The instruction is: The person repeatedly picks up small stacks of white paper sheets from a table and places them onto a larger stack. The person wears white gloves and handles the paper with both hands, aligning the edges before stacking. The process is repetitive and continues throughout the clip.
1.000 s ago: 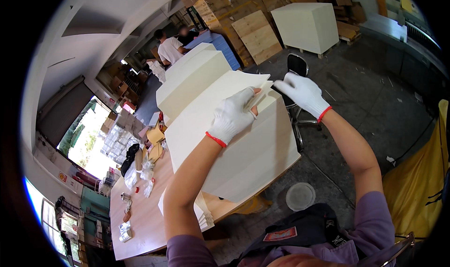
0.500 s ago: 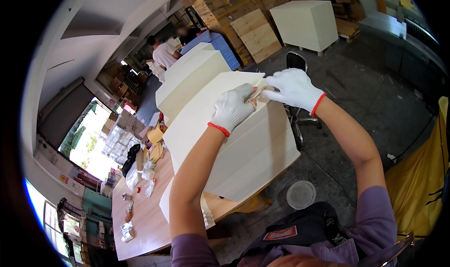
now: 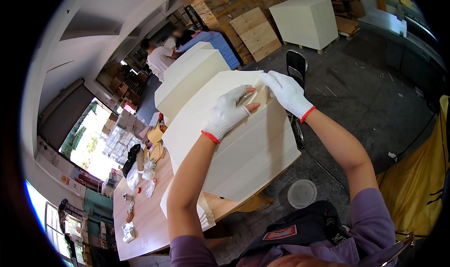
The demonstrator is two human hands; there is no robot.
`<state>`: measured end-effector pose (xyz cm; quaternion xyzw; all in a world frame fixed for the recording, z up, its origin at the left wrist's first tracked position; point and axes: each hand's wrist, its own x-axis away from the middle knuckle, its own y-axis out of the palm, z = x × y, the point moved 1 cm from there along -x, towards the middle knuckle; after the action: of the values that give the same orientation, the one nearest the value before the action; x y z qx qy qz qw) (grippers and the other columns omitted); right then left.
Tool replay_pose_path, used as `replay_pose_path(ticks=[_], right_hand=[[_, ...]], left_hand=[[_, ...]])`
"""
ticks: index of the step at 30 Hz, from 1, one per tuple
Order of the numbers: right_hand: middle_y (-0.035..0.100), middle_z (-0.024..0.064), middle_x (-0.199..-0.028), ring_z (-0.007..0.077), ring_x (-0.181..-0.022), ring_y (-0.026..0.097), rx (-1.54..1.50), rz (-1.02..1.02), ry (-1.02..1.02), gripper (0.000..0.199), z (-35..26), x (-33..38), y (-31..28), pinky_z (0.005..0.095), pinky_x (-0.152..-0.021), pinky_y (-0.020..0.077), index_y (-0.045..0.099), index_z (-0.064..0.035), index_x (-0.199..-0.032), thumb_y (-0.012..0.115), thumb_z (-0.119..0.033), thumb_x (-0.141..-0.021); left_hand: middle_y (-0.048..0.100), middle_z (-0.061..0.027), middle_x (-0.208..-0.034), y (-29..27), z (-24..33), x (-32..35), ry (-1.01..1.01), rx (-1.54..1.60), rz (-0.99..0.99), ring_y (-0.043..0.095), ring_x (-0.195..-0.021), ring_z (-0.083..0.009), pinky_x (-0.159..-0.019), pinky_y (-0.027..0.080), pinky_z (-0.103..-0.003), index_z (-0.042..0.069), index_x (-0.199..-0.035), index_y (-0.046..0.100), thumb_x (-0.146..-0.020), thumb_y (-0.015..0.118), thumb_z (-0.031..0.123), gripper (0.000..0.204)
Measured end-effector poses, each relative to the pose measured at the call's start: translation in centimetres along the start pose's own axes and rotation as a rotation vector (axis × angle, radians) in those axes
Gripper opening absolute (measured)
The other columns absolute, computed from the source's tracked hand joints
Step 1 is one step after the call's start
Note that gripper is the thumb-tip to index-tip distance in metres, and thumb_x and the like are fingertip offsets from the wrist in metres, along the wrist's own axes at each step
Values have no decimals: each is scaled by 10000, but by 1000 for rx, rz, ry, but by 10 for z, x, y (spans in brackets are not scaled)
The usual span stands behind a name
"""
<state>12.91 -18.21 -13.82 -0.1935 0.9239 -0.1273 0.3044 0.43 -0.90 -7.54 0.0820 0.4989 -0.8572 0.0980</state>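
Note:
A tall stack of cream paper sheets [image 3: 201, 112] stands in front of me, its near side built of thick layers. My left hand [image 3: 228, 112], in a white knit glove with red cuff and bare thumb and index tips, lies on top near the right edge. Its thumb and index finger are spread apart. My right hand [image 3: 286, 94], gloved alike, grips the sheets' far right corner, where the top sheets are bent up; its thumb is hidden. A lifted fold of paper [image 3: 260, 97] shows between the two hands.
The stack rests on a wooden table [image 3: 145, 220] with plastic bags and small items at left. Another cream stack [image 3: 192, 75] and a blue stack [image 3: 218, 46] stand behind. A black chair [image 3: 296, 65] is beyond my right hand. Two people work farther back.
My left thumb and index finger have spread apart, the hand shifting slightly left. My right hand has turned and closed in on the sheets' corner, which now bends up more.

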Motion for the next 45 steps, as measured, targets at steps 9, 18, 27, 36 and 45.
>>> replay_pose_path(ticks=[9, 18, 27, 36, 45], right_hand=[[686, 195, -894, 401, -897, 679, 1, 23, 0, 574, -1, 2, 3, 470, -805, 496, 659, -52, -1071, 393, -558, -1115], [665, 222, -919, 434, -914, 658, 16, 43, -23, 550, 3, 1, 5, 492, -789, 482, 643, -55, -1066, 408, -549, -1121], [651, 224, -894, 432, -889, 655, 12, 63, -41, 559, 9, 1, 7, 486, -780, 483, 637, -48, -1060, 409, -555, -1119], [632, 212, -874, 422, -859, 647, 58, 62, -40, 551, 5, 4, 6, 485, -762, 473, 611, -50, -1023, 428, -562, -1115], [618, 233, -870, 437, -859, 636, 32, 76, -52, 547, 10, 3, 8, 493, -756, 468, 599, -43, -1012, 426, -551, -1118]], left_hand=[[755, -130, -1197, 4, -6, -2, 170, 190, 132, 673, -1016, -195, -930, 537, -341, 78, -1378, 698, -1013, 684, 172, 378], [779, -109, -1085, -4, 12, 1, -58, -39, -48, 618, -847, -165, -839, 528, -337, 118, -1307, 745, -1015, 685, 206, 311], [702, -85, -903, -1, 6, 1, 24, -9, -15, 619, -832, -160, -828, 526, -342, 115, -1342, 729, -984, 754, 237, 379], [656, -62, -851, -1, 2, -2, 8, -4, -7, 586, -796, -128, -785, 522, -324, 113, -1345, 730, -1043, 630, 196, 328], [745, -78, -956, 4, -5, -2, 93, -20, 23, 641, -853, -149, -848, 540, -332, 135, -1337, 744, -957, 802, 249, 402]])
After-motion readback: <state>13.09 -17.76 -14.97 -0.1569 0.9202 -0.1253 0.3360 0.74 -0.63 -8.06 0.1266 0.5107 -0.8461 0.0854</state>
